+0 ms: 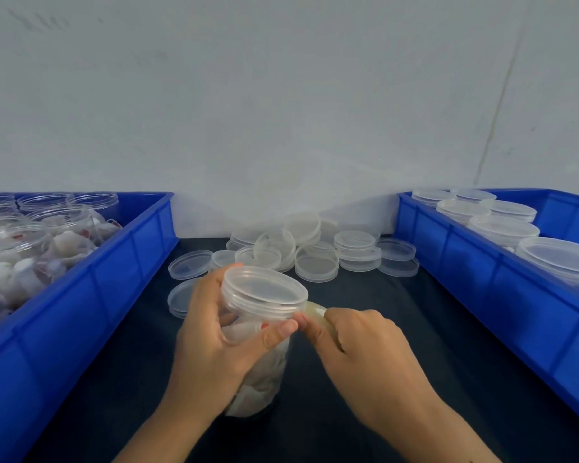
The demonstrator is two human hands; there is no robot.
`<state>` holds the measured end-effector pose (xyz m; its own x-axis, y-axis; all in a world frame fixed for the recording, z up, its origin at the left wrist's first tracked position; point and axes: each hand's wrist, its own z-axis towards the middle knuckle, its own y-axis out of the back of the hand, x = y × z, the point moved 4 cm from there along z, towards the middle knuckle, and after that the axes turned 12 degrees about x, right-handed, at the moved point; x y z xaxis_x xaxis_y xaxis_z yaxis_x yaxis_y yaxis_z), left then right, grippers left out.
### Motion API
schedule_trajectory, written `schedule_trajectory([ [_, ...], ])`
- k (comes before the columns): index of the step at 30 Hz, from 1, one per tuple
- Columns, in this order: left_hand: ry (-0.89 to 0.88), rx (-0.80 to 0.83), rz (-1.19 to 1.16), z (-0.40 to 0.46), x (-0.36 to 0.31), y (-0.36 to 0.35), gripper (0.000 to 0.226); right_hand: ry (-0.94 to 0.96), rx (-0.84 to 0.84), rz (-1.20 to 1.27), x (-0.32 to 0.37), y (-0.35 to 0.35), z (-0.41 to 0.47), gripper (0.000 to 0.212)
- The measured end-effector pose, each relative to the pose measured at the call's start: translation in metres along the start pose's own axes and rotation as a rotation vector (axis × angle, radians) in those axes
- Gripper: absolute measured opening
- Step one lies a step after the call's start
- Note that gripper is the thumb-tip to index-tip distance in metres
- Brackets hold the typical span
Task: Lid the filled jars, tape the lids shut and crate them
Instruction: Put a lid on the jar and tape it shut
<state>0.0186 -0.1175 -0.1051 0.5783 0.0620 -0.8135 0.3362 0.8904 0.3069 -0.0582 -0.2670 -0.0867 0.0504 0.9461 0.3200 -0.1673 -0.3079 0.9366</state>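
bare hands [214, 332], forearms (no sleeves)

blue crates [91, 289], clear lids [316, 267], dark tabletop [365, 362]

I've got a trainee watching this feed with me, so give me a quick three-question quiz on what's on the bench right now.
1. True or false: the jar between the hands already has its lid on.
2. Which crate holds the jars without lids? A) the left crate B) the right crate
3. Fill in: the right hand holds a roll of ____ at the lid's rim.

Key
1. True. The left hand grips the lidded jar, fingers curled round it under the rim.
2. A. The right crate holds lidded jars; loose lids lie on the dark mat between the crates.
3. Tape.
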Motion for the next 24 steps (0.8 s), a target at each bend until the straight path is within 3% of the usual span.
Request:
schedule_trajectory([
  [3, 0.0, -0.059, 0.086, 0.001, 0.001, 0.003, 0.065, 0.005, 0.005, 0.005, 0.002, 0.0, 0.0, 0.063],
  [7, 0.035, -0.041, 0.097, 0.0, 0.004, 0.004, 0.09, 0.044, -0.006, 0.005, 0.005, -0.001, -0.001, 0.064],
  [12, 0.026, 0.015, 0.084, 0.001, -0.001, 0.003, 0.069, 0.085, -0.016, 0.004, 0.008, -0.003, -0.002, 0.061],
  [17, 0.113, -0.035, 0.015, 0.005, 0.006, 0.006, 0.077, 0.102, -0.005, 0.003, 0.011, -0.004, -0.003, 0.051],
  [24, 0.103, -0.024, -0.053, 0.009, 0.007, 0.009, 0.075, 0.078, -0.015, -0.005, -0.003, 0.014, -0.001, 0.065],
])
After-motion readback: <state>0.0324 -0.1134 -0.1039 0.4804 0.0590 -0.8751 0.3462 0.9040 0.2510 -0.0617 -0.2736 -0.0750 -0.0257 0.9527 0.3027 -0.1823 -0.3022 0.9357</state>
